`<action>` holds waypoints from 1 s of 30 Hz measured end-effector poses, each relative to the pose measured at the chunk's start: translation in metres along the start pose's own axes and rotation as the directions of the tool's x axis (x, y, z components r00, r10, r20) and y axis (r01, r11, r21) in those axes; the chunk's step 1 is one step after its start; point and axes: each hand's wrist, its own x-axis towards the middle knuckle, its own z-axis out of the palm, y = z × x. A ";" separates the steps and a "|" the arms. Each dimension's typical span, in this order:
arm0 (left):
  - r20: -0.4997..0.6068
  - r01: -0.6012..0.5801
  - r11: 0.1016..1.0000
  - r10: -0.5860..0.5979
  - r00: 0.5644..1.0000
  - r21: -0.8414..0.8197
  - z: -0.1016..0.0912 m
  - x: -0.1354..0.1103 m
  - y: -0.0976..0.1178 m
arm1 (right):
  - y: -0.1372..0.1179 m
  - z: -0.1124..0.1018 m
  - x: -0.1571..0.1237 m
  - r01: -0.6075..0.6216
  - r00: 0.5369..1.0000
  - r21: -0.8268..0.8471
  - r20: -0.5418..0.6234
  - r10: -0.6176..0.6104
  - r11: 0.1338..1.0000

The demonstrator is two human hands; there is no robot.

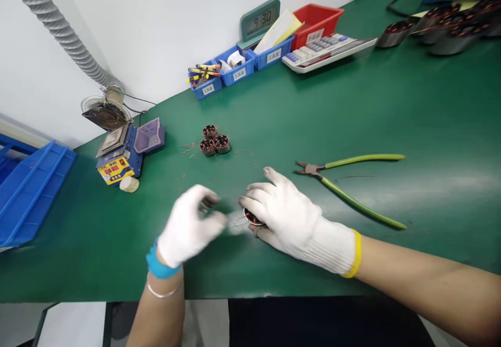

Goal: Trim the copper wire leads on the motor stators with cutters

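My right hand [282, 216], in a white knit glove with a yellow cuff, is closed over a small copper-wound motor stator [253, 217] on the table. Only the stator's left rim shows; the glove covers the rest. Thin wire ends stick out from it to the left. Just left of these is my left hand [193, 224], gloved with a blue cuff. It is blurred, with curled fingers and thumb apart, and I see nothing between them. Green-handled cutting pliers [312, 169] lie with handles spread to the right of my right hand.
Three wound stators [222, 144] stand together farther back, near wire scraps. Behind them are blue boxes [208, 89], a calculator [329, 52] and a red bin [317, 23]. More stators [450, 42] sit far right. At left stand a solder pot unit [117, 167] and a purple tray [150, 135].
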 end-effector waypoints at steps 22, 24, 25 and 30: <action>0.046 -0.164 0.918 0.158 0.986 0.362 0.079 0.002 0.034 | 0.055 -0.049 -0.039 -0.351 0.931 0.055 -0.088 0.355 0.935; 0.165 -0.153 0.901 0.092 0.982 0.407 0.071 0.003 0.028 | 0.077 -0.056 -0.063 -0.520 0.854 -0.068 -0.029 0.519 0.852; 0.208 -0.143 0.900 0.060 0.976 0.412 0.063 0.003 0.025 | 0.087 -0.057 -0.074 -0.578 0.813 -0.128 0.005 0.583 0.806; 0.229 0.050 0.938 -0.136 0.964 0.344 0.036 -0.001 0.020 | 0.121 -0.049 -0.115 -0.644 0.712 -0.226 0.173 0.681 0.731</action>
